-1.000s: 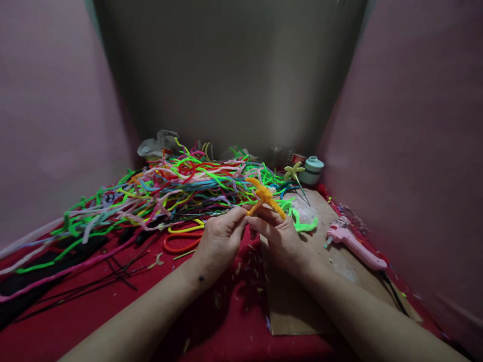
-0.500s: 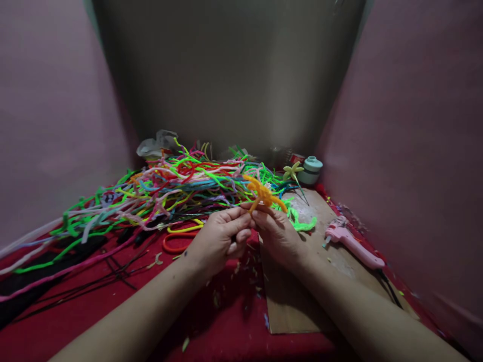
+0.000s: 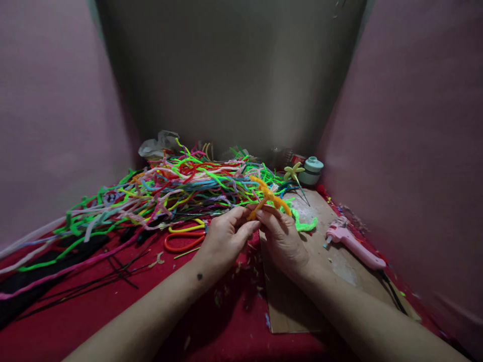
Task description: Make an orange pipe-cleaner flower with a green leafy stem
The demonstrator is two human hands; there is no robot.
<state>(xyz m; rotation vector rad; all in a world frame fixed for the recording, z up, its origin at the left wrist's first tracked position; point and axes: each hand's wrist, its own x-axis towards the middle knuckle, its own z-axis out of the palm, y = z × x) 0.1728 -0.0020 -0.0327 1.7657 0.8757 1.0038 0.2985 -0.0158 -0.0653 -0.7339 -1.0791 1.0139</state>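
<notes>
An orange pipe cleaner [image 3: 268, 193], bent into a looped, flower-like shape, is held up between my hands at the middle of the view. My left hand [image 3: 229, 234] pinches its lower left end between thumb and fingers. My right hand [image 3: 281, 234] closes on it from the other side, thumb on top, with part of the orange piece rising above the fingers. The fingertips of both hands nearly touch. Just behind them spreads a heap of colourful pipe cleaners [image 3: 196, 173]. Scissors with red and yellow handles [image 3: 184, 241] lie left of my left hand.
A pink glue gun [image 3: 354, 246] lies on a wooden board [image 3: 290, 311] at right. A yellow flower [image 3: 294, 172] on a stem and a pale green jar [image 3: 311, 171] stand behind it. Dark wires [image 3: 94, 281] and scraps lie on the red cloth [image 3: 158, 322]. Pink panels flank both sides.
My left hand has turned slightly, its thumb now lying straighter toward the right fingers. The orange pipe cleaner has shifted a little right and tilted. Things on the cloth have stayed put.
</notes>
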